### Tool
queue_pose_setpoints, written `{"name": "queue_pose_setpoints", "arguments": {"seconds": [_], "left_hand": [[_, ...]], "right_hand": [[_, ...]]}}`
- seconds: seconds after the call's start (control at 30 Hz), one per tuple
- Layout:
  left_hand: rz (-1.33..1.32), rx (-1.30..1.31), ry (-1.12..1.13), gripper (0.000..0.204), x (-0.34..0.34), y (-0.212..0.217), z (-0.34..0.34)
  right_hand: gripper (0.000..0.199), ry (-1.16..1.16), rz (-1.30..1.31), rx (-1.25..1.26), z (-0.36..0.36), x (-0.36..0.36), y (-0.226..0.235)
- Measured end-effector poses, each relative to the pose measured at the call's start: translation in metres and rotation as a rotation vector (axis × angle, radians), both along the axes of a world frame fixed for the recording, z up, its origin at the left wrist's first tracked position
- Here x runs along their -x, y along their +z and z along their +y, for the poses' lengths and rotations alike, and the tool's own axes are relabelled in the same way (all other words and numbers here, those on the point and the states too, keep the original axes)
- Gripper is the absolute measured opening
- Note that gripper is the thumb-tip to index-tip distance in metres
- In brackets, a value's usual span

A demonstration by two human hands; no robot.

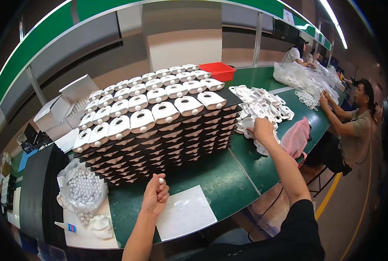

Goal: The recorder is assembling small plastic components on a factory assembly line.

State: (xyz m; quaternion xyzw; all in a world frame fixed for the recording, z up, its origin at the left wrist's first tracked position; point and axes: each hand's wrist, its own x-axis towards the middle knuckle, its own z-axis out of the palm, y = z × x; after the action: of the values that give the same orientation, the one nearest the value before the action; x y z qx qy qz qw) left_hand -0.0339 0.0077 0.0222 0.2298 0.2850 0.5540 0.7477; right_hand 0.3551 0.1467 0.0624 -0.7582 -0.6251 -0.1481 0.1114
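My left hand [155,195] is above the near edge of the green bench, its fingers closed on a small white ball [161,180]. Over to the right, my right hand [262,129] is at the near side of a heap of white plastic parts [259,102]. Its fingers pinch one white plastic part [248,124], partly hidden by the hand. Between and beyond my hands rises a tall stack of black trays [168,150]. Rows of white rounded housings [142,119], each with a round hole and a white ball at its end, cover the top tray.
At left are a bag of white balls [83,187], a glue bottle [68,227] and black sheets [39,195]. A white paper sheet [187,213] lies near my left hand. A red bin [218,71] stands behind; a pink mesh bag [295,139] is at right. Co-workers [355,117] sit along the bench.
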Motion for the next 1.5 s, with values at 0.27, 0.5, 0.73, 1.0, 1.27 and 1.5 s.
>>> {"name": "queue_pose_setpoints", "arguments": {"seconds": [0.27, 0.5, 0.73, 1.0, 1.27, 1.5], "left_hand": [[-0.015, -0.037, 0.013, 0.017, -0.008, 0.009, -0.002], [0.026, -0.072, 0.049, 0.019, 0.002, -0.004, -0.004], [0.06, -0.021, 0.053, 0.024, -0.004, 0.003, 0.0], [0.036, -0.078, 0.084, 0.025, 0.0, 0.002, 0.002], [0.047, -0.055, 0.086, 0.016, 0.002, -0.004, 0.003], [0.054, -0.051, 0.084, 0.017, 0.001, 0.0, 0.003]], "right_hand": [[0.024, 0.14, 0.801, -0.379, -0.026, -0.025, -0.019], [0.032, 0.295, 2.462, -0.066, -0.108, 0.042, -0.004], [0.036, 0.493, 1.752, 0.304, -0.159, 0.113, -0.002], [0.017, 0.793, 1.45, 0.254, -0.165, 0.155, -0.028], [0.019, 0.781, 1.556, 0.514, -0.167, 0.185, -0.049], [0.01, 0.87, 1.266, 0.44, -0.163, 0.195, -0.056]]}}
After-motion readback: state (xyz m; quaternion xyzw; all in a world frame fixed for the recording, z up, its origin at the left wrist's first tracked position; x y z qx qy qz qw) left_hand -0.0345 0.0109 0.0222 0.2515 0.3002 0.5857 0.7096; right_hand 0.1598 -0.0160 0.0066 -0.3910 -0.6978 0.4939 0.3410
